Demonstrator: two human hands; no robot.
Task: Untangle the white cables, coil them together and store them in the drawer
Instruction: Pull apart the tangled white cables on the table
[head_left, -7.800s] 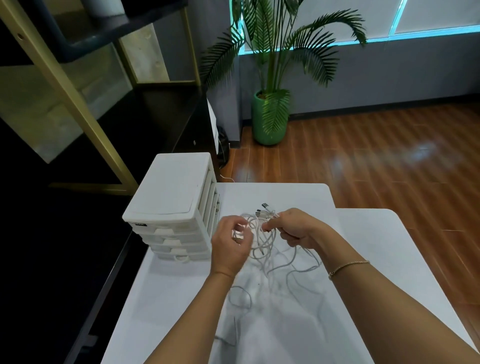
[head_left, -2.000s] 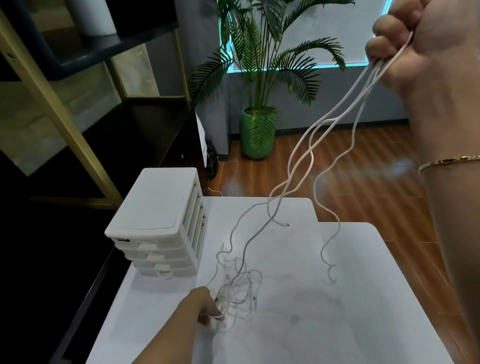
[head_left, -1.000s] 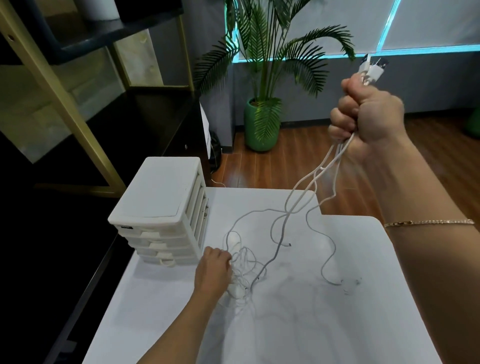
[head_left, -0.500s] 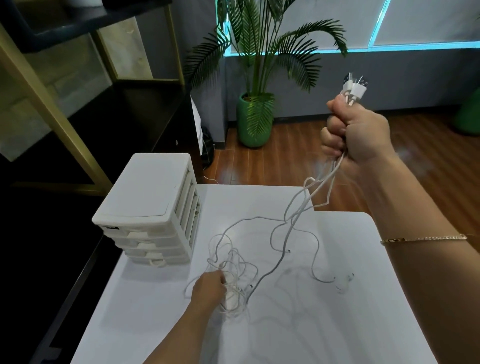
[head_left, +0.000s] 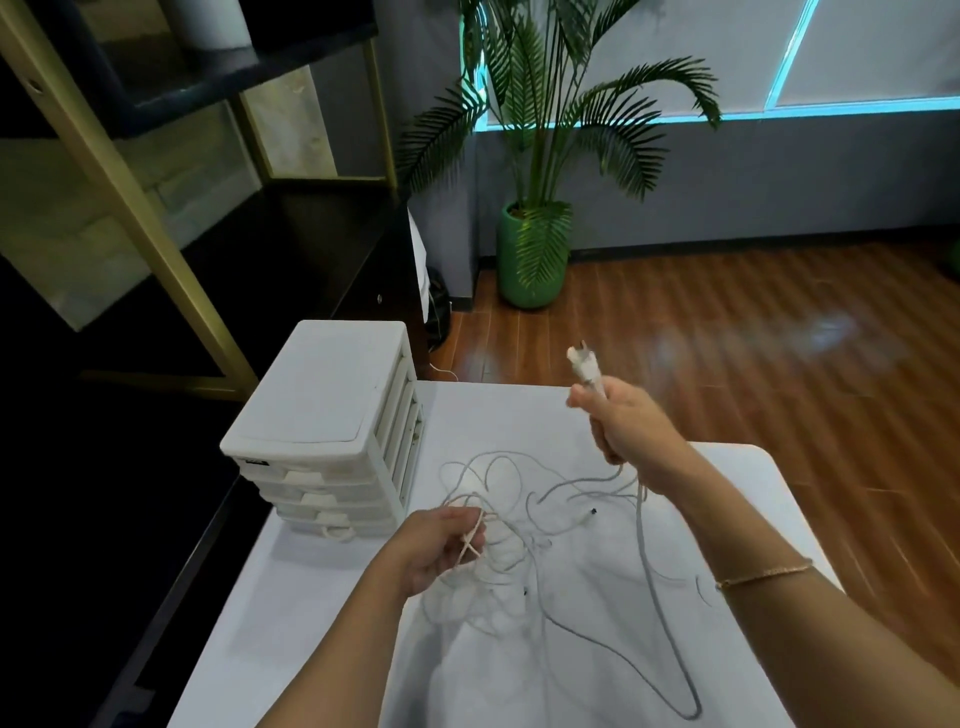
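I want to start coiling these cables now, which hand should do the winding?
Probably the left hand: it pinches loose strands beside the cable tangle on the table. The right hand grips the plug ends upright, a good anchor.

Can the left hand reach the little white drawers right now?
Probably yes. The drawer unit stands just beyond the left hand with bare table between. But that hand is holding white cables, so it isn't free to pull.

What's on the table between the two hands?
In the head view, loose loops of the white cables sprawl on the white table between the left hand and right hand; nothing else.
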